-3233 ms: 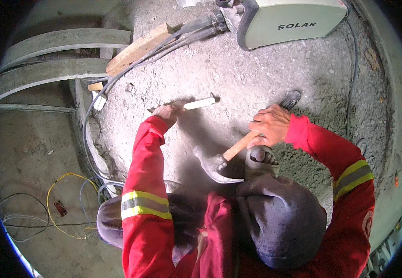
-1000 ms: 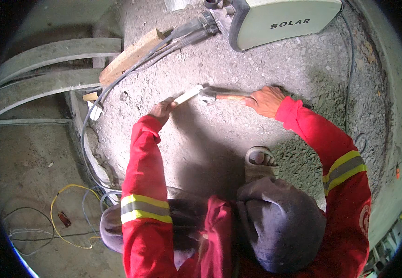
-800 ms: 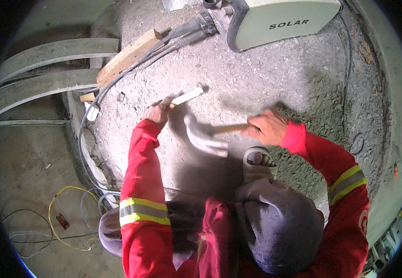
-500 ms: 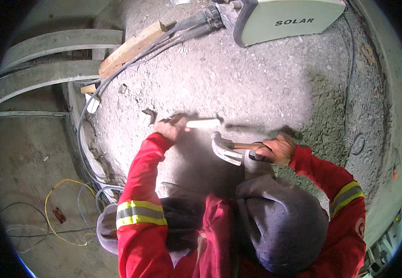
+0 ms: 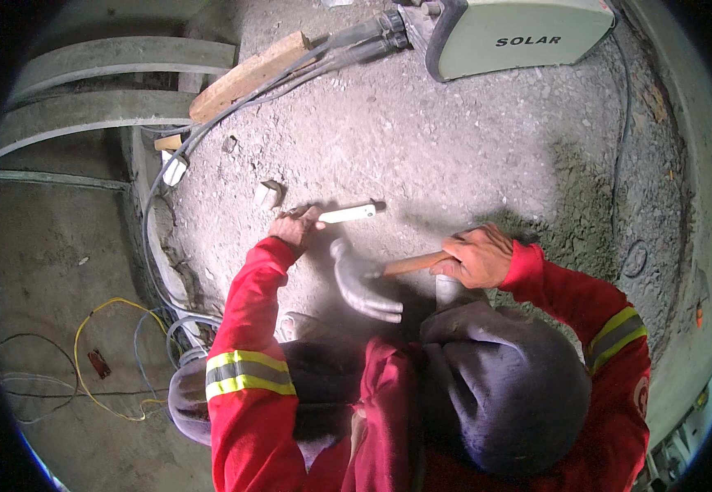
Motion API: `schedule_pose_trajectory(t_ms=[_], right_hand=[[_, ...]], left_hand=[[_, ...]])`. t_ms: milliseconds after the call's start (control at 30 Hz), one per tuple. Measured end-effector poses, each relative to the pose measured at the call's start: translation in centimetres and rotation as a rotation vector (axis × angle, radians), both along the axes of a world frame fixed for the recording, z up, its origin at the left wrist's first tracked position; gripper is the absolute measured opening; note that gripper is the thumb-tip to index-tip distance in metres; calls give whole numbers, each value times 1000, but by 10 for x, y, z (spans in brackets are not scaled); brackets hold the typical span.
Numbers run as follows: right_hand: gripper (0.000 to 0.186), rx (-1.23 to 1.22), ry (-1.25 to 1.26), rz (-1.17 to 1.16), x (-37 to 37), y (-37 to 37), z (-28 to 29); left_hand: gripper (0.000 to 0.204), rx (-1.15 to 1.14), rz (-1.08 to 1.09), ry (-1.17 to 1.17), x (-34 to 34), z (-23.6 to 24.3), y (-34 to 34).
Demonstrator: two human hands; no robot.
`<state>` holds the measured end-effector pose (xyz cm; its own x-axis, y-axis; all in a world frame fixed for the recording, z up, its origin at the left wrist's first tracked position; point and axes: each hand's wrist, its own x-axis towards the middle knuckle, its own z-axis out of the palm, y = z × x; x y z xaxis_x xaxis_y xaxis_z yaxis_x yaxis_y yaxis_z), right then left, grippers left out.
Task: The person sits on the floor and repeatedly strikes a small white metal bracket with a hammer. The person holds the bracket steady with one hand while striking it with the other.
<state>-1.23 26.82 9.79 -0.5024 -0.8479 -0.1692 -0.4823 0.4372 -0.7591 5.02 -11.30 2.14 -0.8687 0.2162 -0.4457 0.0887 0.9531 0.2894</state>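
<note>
Head view: wooden block [image 5: 251,76] and cables [image 5: 364,54] lie beyond the hands [image 5: 481,256].

Likely building site: rough gritty floor [image 5: 454,139], timber block [image 5: 251,76], cables [image 5: 362,35].

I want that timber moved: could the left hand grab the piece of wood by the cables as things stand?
Probably not without letting go: the left hand is closed around a white-handled tool, and the piece of wood lies farther ahead, with grey cables running along its near side.
</note>
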Motion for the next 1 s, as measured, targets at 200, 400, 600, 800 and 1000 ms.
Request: schedule_pose_trajectory(t_ms=[200,400,600,800,1000], right_hand=[[38,-161,92,120,-11,0,-16],[50,216,67,-32,-24,-16,-21],[50,-160,110,101,-7,-10,10],[41,-174,101,121,-8,11,-19],[48,297,172,-21,-19,10,-44]], left_hand=[[33,123,100,-121,-4,4,2],[31,157,111,15,-20,-2,0],[33,28,-138,-8,-1,-17,-15],[30,110,-47,19,3,-11,-18],[30,105,-20,-60,-1,2,-4]])
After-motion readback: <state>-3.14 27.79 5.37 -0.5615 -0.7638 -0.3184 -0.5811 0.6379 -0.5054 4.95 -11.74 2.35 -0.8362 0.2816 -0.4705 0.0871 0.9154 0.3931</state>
